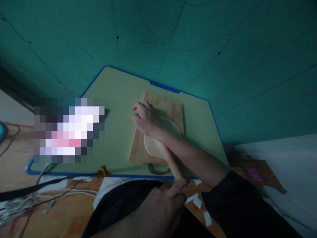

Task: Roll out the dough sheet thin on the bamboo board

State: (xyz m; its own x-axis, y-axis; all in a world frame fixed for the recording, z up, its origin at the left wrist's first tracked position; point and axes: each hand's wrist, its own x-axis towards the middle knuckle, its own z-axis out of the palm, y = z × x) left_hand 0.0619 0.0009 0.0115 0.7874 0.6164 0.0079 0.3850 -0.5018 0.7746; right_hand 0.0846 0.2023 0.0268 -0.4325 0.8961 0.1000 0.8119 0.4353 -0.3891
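Observation:
A pale, flattened round of dough [154, 147] lies on a wooden board [138, 151]. The wooden rolling pin [170, 161] slants over it, and its middle passes under my right forearm. My left hand [170, 201], low in the view, is closed around the pin's near end with the fingers curled. Across the dough reaches my right arm. At its end, my right hand [146, 117] is over the pin's far end by the board's upper left edge, palm down, fingers bent. The far end of the pin and the palm's contact are hidden beneath that hand.
Under the board is a pale green folding table [116, 92] with a blue rim and a handle [158, 170] at its near edge. A blurred-out bright device [71, 129] stands at left. Cables [27, 203] and paper scraps [196, 200] lie on the floor; a green wall [158, 39] rises behind.

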